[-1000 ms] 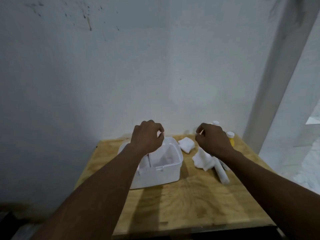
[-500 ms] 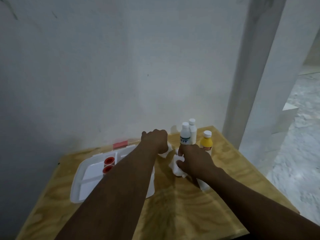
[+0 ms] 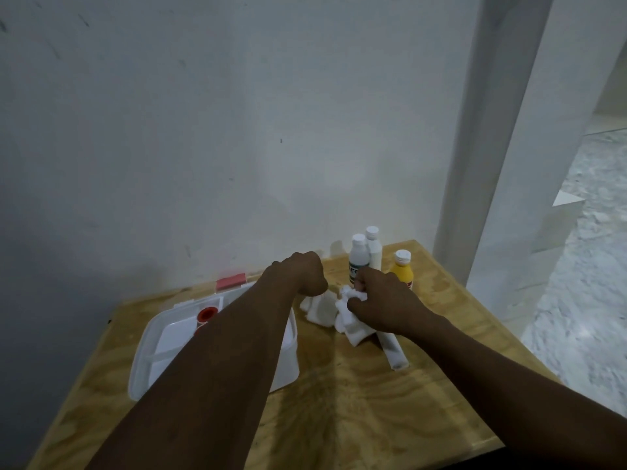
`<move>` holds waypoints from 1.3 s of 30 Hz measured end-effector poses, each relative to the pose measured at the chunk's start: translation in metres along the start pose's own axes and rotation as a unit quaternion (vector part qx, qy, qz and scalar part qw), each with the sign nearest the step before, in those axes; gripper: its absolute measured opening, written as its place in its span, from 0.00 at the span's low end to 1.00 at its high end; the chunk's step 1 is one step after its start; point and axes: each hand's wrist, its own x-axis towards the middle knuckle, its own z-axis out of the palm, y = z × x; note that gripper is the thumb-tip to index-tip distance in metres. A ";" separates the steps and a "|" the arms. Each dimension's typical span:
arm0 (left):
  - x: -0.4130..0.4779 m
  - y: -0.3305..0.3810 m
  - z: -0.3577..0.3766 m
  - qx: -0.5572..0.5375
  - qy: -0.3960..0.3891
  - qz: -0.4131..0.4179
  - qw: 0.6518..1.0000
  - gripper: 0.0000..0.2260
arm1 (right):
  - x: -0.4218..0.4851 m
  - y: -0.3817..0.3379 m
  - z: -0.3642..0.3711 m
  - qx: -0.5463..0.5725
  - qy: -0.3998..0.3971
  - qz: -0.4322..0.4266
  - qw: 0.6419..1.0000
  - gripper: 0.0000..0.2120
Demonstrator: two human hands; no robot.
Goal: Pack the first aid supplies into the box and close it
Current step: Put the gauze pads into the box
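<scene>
A white plastic first aid box [image 3: 152,337] stands open on the left of the wooden table [image 3: 356,401], with a red-capped item [image 3: 207,314] inside it; my left forearm hides much of it. My left hand [image 3: 302,273] is curled into a fist just above a white gauze pad [image 3: 319,308]; I cannot tell whether it holds the pad. My right hand [image 3: 380,300] grips crumpled white gauze [image 3: 349,322]. A rolled white bandage [image 3: 393,349] lies under my right wrist.
Two white bottles [image 3: 359,256] [image 3: 373,245] and a yellow bottle [image 3: 402,269] stand at the back right of the table. A red latch [image 3: 230,281] shows behind the box. A white wall rises behind and a white pillar [image 3: 492,130] stands to the right.
Both hands have come down from above the box to the gauze beside it. The view has shifted right and the bottles now show fully.
</scene>
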 end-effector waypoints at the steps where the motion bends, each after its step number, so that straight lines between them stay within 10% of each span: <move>1: 0.001 -0.001 -0.001 -0.008 -0.007 0.000 1.000 0.10 | 0.000 0.000 0.000 0.004 0.000 0.003 1.000 0.07; 15: -0.009 0.000 -0.006 0.038 -0.016 0.014 0.999 0.17 | -0.003 0.000 0.005 0.018 0.016 -0.005 1.000 0.07; 31: -0.069 -0.052 -0.067 -0.187 0.190 0.065 0.962 0.07 | 0.003 -0.052 -0.019 0.176 0.114 0.042 0.977 0.07; 39: -0.128 -0.150 -0.083 -0.298 0.225 -0.032 0.927 0.09 | -0.006 -0.148 0.006 0.319 0.013 0.022 0.947 0.10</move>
